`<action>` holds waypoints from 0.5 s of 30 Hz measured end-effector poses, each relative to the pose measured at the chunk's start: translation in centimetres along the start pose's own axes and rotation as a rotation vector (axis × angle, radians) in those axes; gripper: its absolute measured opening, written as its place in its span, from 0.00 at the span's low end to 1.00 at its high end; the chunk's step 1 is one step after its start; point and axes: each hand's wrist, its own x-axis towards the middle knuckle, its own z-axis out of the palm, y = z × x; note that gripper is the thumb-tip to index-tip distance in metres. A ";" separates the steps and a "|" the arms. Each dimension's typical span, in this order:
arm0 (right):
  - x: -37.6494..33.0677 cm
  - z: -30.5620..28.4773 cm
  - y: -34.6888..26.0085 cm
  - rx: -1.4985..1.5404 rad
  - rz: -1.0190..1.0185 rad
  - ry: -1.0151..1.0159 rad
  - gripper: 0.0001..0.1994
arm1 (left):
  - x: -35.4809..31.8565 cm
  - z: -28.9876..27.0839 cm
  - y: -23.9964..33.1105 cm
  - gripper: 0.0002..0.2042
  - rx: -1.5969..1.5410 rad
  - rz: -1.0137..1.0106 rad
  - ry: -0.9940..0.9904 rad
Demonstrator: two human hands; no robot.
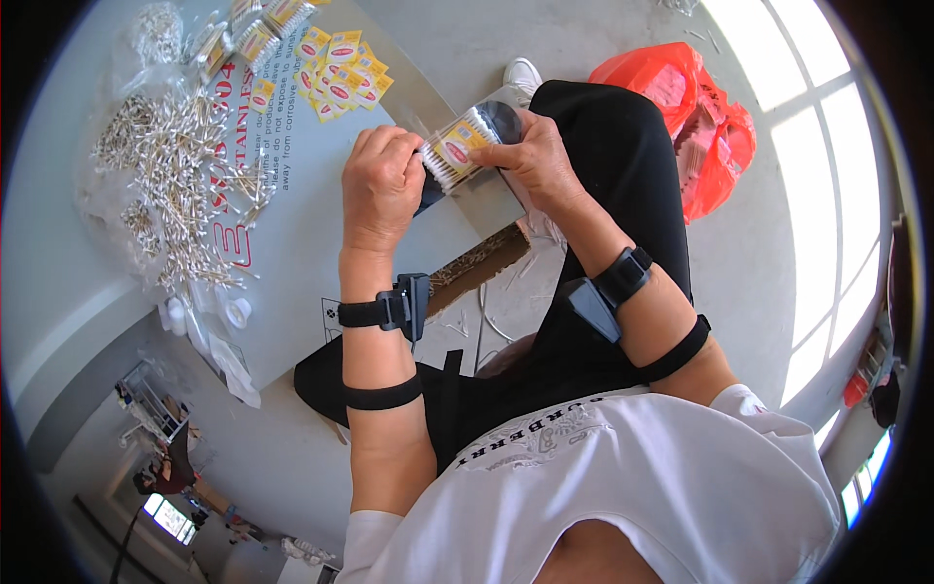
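Between my hands, above my lap, is a clear pack of cotton swabs (pixel 455 152) with a yellow and white label card showing on top. My right hand (pixel 541 162) grips its right end, the thumb pressed flat over the label. At the opposite end my left hand (pixel 381 177) is closed, its bent fingertips pinching the pack's edge; what lies inside that pinch is hidden. Beyond my left hand, several loose yellow and white label cards (pixel 341 76) lie spread on the table (pixel 302 209).
A heap of loose cotton swabs (pixel 180 161) covers the table's left side, with filled packs (pixel 258 41) behind it. A cardboard box (pixel 482 261) of swabs stands below my hands. On the floor at right sits a red plastic bag (pixel 725 156). Another person (pixel 175 472) is far off, lower left.
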 end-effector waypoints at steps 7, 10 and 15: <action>0.1 -0.1 -0.3 -0.094 0.009 -0.026 0.14 | 0.2 0.2 -0.3 0.06 0.045 -0.018 -0.021; 0.1 -0.3 -0.2 -0.095 0.001 -0.030 0.14 | 0.3 0.1 -0.1 0.05 0.024 -0.039 -0.033; 0.1 -0.3 -0.5 -0.104 0.009 -0.044 0.14 | 0.2 0.0 0.2 0.05 -0.034 -0.021 0.001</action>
